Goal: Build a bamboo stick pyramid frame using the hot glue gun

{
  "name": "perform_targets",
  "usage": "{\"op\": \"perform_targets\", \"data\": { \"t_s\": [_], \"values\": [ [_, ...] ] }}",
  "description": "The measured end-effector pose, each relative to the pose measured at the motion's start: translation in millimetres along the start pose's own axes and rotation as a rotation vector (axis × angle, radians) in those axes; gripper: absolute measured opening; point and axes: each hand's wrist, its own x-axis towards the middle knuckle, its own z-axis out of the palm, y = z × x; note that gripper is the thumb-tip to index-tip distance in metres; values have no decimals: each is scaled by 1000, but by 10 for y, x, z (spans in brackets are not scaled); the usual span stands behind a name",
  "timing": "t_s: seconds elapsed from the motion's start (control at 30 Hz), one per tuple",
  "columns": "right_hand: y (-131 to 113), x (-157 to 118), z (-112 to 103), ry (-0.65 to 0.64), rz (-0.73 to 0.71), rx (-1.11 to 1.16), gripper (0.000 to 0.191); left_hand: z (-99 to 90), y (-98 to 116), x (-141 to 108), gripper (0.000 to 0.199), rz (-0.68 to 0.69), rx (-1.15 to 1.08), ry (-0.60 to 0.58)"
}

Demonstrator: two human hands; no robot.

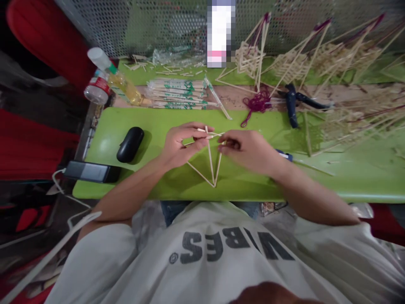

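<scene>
Thin wooden sticks joined into an open frame (210, 159) stand between my hands, with several of them meeting at a point low near the table's front edge. My left hand (186, 143) pinches the upper left corner of this frame, where stick ends cross. On the other side, my right hand (245, 150) has its fingers curled at the upper right corner, touching the sticks there. Its fingertips are partly hidden, so their exact hold is hard to make out.
On the green table (171, 188) lie a black case (130, 145) and a power bank (91, 172) at left. Behind are wrapped chopsticks (179, 93), bottles (125, 88), purple cord (257, 101), a glue gun (291, 105) and stick structures (291, 65).
</scene>
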Motion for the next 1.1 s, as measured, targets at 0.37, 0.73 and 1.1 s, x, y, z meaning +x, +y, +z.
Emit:
{"op": "perform_targets", "data": {
  "t_s": [0.37, 0.73, 1.1],
  "values": [
    [213, 24, 318, 3, -219, 247, 24, -23, 75, 5, 12, 15, 18, -11],
    [130, -103, 392, 155, -505, 62, 25, -64, 108, 29, 17, -4, 71, -6],
    [126, -109, 426, 161, -498, 28, 25, -79, 125, 35, 15, 2, 65, 14]
  ]
}}
